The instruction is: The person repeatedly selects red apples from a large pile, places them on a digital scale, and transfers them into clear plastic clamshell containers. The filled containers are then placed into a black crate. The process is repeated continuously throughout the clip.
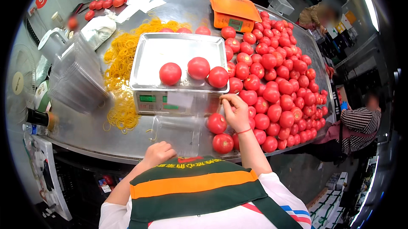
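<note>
In front of me a clear plastic clamshell box (178,136) lies on the steel table, its see-through upper part standing against the scale's front. My left hand (159,152) is at the table's near edge by the box's left corner, fingers bent; their grip is hidden. My right hand (235,109) is raised by the scale's front right corner, thumb and fingers drawn together; whether they pinch the clear plastic is unclear. Three tomatoes (170,73) sit on the metal tray (178,42) of the digital scale (146,108). Below the right hand are loose tomatoes (217,123).
A large heap of tomatoes (280,85) covers the table's right side. Yellow rubber bands (119,57) spread left of the scale, beside stacked clear boxes (75,73). An orange scale (234,9) stands at the back. At far right is a co-worker in striped sleeves (360,127).
</note>
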`<state>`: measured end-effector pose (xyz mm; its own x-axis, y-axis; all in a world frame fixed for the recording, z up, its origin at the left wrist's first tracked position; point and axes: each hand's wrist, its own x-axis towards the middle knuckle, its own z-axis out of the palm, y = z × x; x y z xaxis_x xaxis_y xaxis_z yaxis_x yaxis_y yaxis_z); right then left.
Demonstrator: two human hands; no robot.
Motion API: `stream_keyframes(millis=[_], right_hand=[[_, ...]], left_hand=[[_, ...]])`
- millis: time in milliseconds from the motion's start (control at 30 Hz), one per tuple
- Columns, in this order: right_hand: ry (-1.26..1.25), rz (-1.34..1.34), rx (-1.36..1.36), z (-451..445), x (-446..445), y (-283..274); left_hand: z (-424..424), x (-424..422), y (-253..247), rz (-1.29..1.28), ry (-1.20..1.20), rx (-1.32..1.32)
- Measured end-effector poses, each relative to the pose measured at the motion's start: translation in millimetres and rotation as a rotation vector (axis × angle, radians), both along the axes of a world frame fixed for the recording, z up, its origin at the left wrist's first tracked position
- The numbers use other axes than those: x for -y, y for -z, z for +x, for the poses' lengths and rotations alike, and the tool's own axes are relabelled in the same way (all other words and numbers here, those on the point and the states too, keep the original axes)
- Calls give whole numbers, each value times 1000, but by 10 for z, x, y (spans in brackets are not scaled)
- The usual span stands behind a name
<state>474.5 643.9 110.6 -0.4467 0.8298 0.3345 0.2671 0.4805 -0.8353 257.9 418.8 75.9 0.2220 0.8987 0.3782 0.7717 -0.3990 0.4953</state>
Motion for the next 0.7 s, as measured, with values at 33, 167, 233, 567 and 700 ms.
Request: stream_keyframes(millis=[33,167,233,567,700], right_hand=[[27,61,-17,-29,-54,-48],[36,314,40,-226,-370,-296],[-22,405,115,-412,-575,-417],[-332,164,818,-1242,-933,-623],[-306,-91,75,-993,-685,-713]], left_hand=[[16,-27,22,-102,14,44],[-184,-306,-333,-124,34,421],[-346,-654,-566,80,-174,364],[-781,-2034,-644,-320,-445,189],[-895,-1710,-679,-436,-173,1589]])
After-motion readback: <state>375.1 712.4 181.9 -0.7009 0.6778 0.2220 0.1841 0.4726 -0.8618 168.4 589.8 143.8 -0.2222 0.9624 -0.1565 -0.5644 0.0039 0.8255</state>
